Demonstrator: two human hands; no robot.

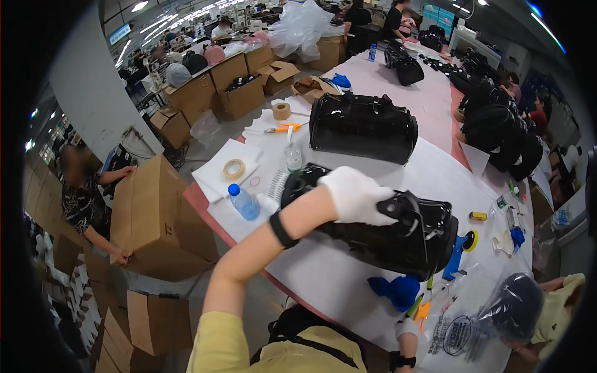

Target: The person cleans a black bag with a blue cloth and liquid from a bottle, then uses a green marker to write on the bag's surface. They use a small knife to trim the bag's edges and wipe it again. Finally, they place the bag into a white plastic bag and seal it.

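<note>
My left hand (pixel 357 196), in a white glove, reaches across a shiny black duffel bag (pixel 373 242). Its fingers are closed around a black handle tab (pixel 389 205) on the bag's upper side. Low in the view is my gloved right hand (pixel 408 328), at the near table edge. It lies beside an orange air blow gun (pixel 422 313) and a green pen (pixel 414 305); whether it grips either is unclear. A crumpled blue cloth (pixel 399 291) lies between the bag and this hand. Behind the near bag stands a second black duffel bag (pixel 364 128).
On the white-covered table (pixel 317 275) are a blue-capped bottle (pixel 244 203), masking tape (pixel 233 169), a pump bottle (pixel 293 156) and a blue tape dispenser (pixel 454 259). A person (pixel 81 196) at left holds a large carton (pixel 144 214). Black bags (pixel 494 126) are piled at right.
</note>
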